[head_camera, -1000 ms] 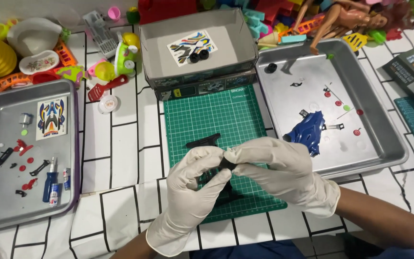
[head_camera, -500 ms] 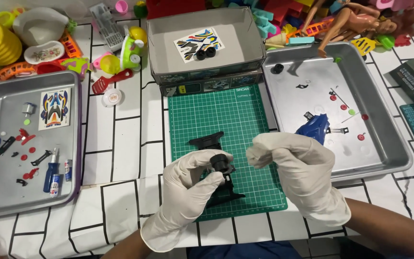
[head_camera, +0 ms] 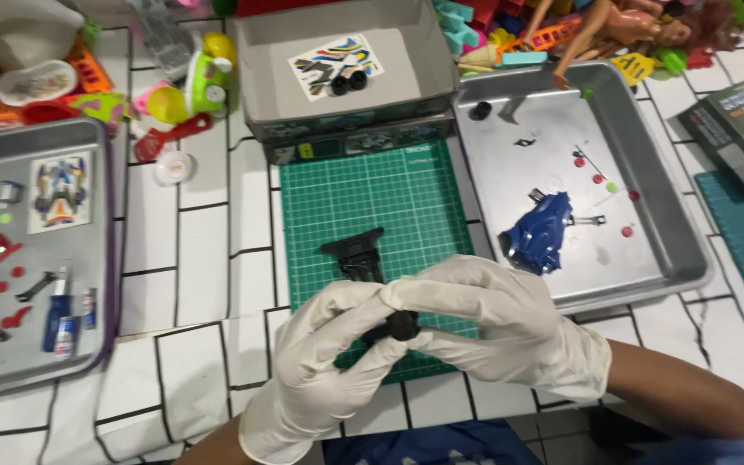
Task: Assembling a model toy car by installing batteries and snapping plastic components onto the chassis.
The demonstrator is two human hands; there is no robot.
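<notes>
Black plastic, a small wheel [head_camera: 400, 325], sits pinched between your two gloved hands over the near edge of the mat [head_camera: 372, 207]. Your left hand [head_camera: 325, 379] comes up from below, fingers curled shut around the wheel's left side, wrist angled toward the mat's near left corner. Your right hand [head_camera: 497, 323] reaches in from the right, forearm slanting down and away, its fingertips closed on the wheel from above and the right. Both hands touch at the wheel. A black chassis [head_camera: 359, 257] runs from under your fingers up the mat, long axis roughly away from you, tilted slightly left, its wide end at the far end. How the wheel's axle points I cannot tell; your fingers hide most of it. Right of the mat a metal tray [head_camera: 673, 232] holds a blue shell [head_camera: 540, 232]. Beyond the mat stands a grey box [head_camera: 260, 77]; left of the mat lies a second tray [head_camera: 88, 344].
</notes>
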